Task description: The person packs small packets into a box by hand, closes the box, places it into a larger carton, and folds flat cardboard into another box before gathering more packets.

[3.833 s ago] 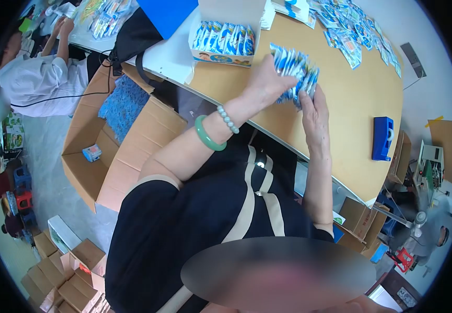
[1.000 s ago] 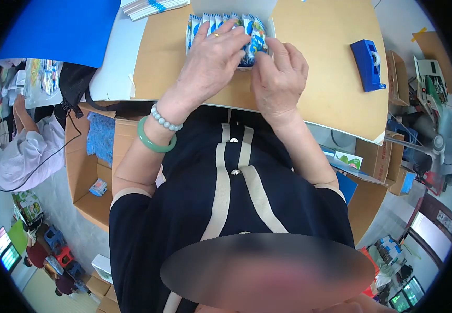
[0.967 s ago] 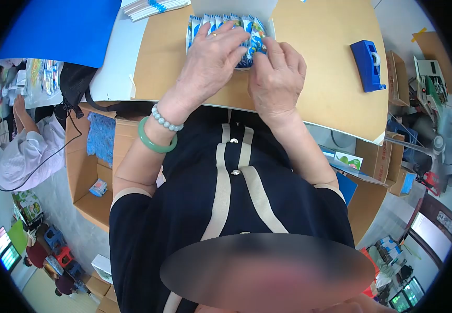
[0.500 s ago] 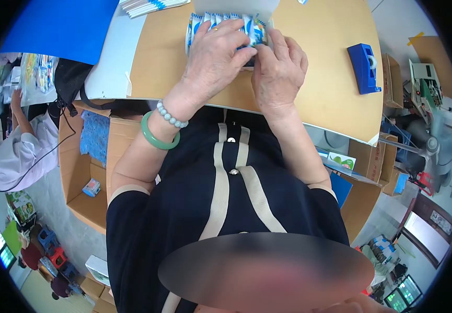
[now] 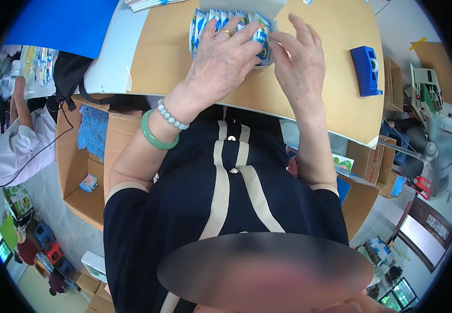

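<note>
A white box point(image 5: 267, 67) at the table's top edge holds a row of blue-and-white packets point(image 5: 201, 23). My left hand point(image 5: 223, 65) lies over the row, palm down with its fingers spread; it wears a ring and hides the middle packets. At the right end of the row one packet point(image 5: 262, 36) leans with its printed face up. My right hand point(image 5: 300, 65) is beside it, thumb and forefinger pinched at this packet's right edge, the other fingers raised.
A blue tape dispenser point(image 5: 366, 71) stands on the table point(image 5: 341, 88) at the right. To the left are a blue sheet point(image 5: 59, 26), a black bag point(image 5: 69, 73) and an open carton point(image 5: 72, 180) on the floor. Another person in white point(image 5: 19, 141) is at the far left.
The loose packets once held between both hands are gone from them, and both hands are now at the box. Since half a second ago, my right hand has shifted right and its outer fingers have lifted.
</note>
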{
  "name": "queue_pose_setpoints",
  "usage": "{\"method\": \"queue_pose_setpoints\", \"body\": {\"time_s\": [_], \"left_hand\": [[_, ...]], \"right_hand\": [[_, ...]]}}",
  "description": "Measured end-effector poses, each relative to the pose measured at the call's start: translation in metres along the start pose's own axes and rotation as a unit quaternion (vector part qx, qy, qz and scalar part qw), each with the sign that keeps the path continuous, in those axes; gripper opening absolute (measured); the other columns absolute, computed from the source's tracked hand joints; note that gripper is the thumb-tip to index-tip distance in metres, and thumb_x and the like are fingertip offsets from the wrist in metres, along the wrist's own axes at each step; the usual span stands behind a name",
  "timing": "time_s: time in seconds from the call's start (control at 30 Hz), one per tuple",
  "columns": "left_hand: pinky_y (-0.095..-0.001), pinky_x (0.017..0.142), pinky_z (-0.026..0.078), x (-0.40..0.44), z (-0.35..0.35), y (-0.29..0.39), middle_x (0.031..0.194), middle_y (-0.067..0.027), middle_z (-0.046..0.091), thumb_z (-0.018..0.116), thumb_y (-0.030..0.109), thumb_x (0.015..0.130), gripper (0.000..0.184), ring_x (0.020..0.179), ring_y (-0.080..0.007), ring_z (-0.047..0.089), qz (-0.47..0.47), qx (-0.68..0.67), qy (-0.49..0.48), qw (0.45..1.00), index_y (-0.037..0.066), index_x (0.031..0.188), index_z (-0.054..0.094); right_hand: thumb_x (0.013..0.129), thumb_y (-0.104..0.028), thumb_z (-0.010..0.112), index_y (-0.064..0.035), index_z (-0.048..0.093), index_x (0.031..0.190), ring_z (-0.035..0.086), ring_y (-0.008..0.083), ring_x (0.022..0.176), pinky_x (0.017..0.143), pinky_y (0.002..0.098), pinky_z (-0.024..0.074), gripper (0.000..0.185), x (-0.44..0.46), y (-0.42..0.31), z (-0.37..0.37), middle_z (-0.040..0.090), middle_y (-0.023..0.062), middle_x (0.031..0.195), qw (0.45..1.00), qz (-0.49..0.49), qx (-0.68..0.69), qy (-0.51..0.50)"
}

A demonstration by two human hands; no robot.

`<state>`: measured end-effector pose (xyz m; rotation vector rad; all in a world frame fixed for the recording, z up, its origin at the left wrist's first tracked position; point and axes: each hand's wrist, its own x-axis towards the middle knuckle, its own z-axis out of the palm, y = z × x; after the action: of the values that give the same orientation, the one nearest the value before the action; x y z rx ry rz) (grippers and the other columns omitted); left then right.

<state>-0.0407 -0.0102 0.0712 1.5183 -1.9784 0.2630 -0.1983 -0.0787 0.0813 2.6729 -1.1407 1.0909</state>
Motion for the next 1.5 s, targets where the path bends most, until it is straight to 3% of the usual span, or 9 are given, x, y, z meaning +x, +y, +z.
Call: {"method": "queue_pose_setpoints", "body": {"time_s": [0.2, 0.33, 0.47, 0.6, 0.7, 1.1, 1.2, 1.3, 1.5], "left_hand": [[-0.0567, 0.104, 0.032, -0.005, 0.007, -0.003, 0.113, -0.0029, 0.066, 0.069, 0.015, 0.082, 0.01, 0.117, -0.0304, 0.057, -0.018, -0.021, 0.018, 0.999, 0.012, 0.091, 0.068], [-0.0609, 0.103, 0.03, 0.002, 0.008, 0.004, 0.106, -0.0019, 0.068, 0.07, 0.013, 0.081, 0.009, 0.116, -0.0303, 0.058, -0.021, 0.016, -0.009, 1.0, 0.012, 0.09, 0.068], [-0.0658, 0.102, 0.028, 0.006, 0.007, 0.006, 0.1, -0.0019, 0.068, 0.07, 0.013, 0.079, 0.01, 0.115, -0.0298, 0.058, -0.008, 0.056, -0.006, 0.998, 0.012, 0.089, 0.068], [-0.0673, 0.101, 0.028, 0.006, 0.003, 0.009, 0.1, -0.0021, 0.068, 0.07, 0.011, 0.079, 0.012, 0.117, -0.0294, 0.058, -0.008, 0.036, 0.006, 0.999, 0.013, 0.09, 0.067], [-0.0651, 0.102, 0.028, 0.004, 0.002, 0.01, 0.105, -0.0016, 0.068, 0.069, 0.01, 0.082, 0.014, 0.12, -0.0288, 0.057, -0.04, 0.021, -0.012, 0.999, 0.013, 0.095, 0.067], [-0.0553, 0.107, 0.031, -0.031, -0.027, 0.009, 0.116, -0.0123, 0.066, 0.068, 0.005, 0.083, 0.02, 0.121, -0.0337, 0.056, -0.064, -0.028, 0.049, 0.996, 0.009, 0.103, 0.067], [-0.0471, 0.105, 0.037, -0.053, -0.029, -0.012, 0.125, -0.0158, 0.063, 0.066, 0.011, 0.087, 0.02, 0.121, -0.0304, 0.056, -0.149, -0.065, 0.135, 0.977, 0.004, 0.106, 0.067], [-0.0352, 0.101, 0.044, -0.059, -0.031, -0.027, 0.129, -0.0135, 0.06, 0.065, 0.007, 0.091, 0.034, 0.12, -0.0231, 0.056, -0.396, -0.315, 0.132, 0.852, 0.001, 0.124, 0.059], [-0.0291, 0.098, 0.047, -0.051, -0.018, -0.023, 0.13, -0.0086, 0.056, 0.063, 0.001, 0.093, 0.049, 0.118, -0.0157, 0.054, -0.329, -0.551, 0.099, 0.761, -0.002, 0.138, 0.045]], "right_hand": [[0.081, -0.011, 0.072, -0.0139, 0.074, 0.1, 0.058, 0.0314, 0.116, 0.092, 0.0417, 0.0475, 0.02, 0.008, 0.002, 0.013, 0.066, 0.01, 0.121, 0.999, -0.05, -0.001, 0.021], [0.08, -0.015, 0.066, -0.002, 0.067, 0.105, 0.045, 0.0497, 0.125, 0.103, 0.0529, 0.0405, 0.028, 0.025, -0.009, -0.011, 0.047, 0.0225, 0.142, 0.995, -0.028, 0.029, -0.097], [0.081, -0.01, 0.063, 0.0007, 0.069, 0.091, 0.043, 0.0511, 0.126, 0.104, 0.0539, 0.0392, 0.015, 0.033, -0.017, -0.017, 0.047, 0.0208, 0.143, 0.975, 0.026, -0.082, -0.207], [0.08, -0.007, 0.066, 0.0, 0.067, 0.097, 0.048, 0.0458, 0.124, 0.104, 0.051, 0.0416, 0.018, 0.015, 0.007, 0.015, 0.053, 0.0188, 0.136, 0.969, -0.154, 0.15, 0.121], [0.079, -0.01, 0.071, -0.0172, 0.072, 0.103, 0.06, 0.0242, 0.105, 0.087, 0.0379, 0.0452, 0.025, 0.02, -0.001, 0.004, 0.069, 0.0027, 0.108, 0.993, -0.078, -0.062, -0.066], [0.084, -0.016, 0.069, -0.0151, 0.068, 0.108, 0.058, 0.0221, 0.097, 0.09, 0.0382, 0.0421, 0.024, 0.022, 0.003, -0.004, 0.068, 0.0001, 0.096, 0.968, -0.114, -0.144, -0.174], [0.085, -0.018, 0.069, -0.0143, 0.067, 0.108, 0.058, 0.0227, 0.099, 0.092, 0.0389, 0.042, 0.024, 0.017, 0.006, -0.006, 0.068, 0.0011, 0.098, 0.977, -0.121, -0.094, -0.148], [0.085, -0.019, 0.07, -0.0136, 0.067, 0.107, 0.058, 0.0234, 0.101, 0.093, 0.0396, 0.042, 0.023, 0.018, -0.002, -0.006, 0.068, 0.0022, 0.1, 0.977, -0.124, -0.087, -0.149], [0.082, -0.019, 0.07, -0.0124, 0.066, 0.099, 0.059, 0.0246, 0.1, 0.091, 0.0408, 0.043, 0.019, 0.019, -0.014, -0.012, 0.067, 0.0046, 0.095, 0.963, -0.102, -0.152, -0.197]]}}
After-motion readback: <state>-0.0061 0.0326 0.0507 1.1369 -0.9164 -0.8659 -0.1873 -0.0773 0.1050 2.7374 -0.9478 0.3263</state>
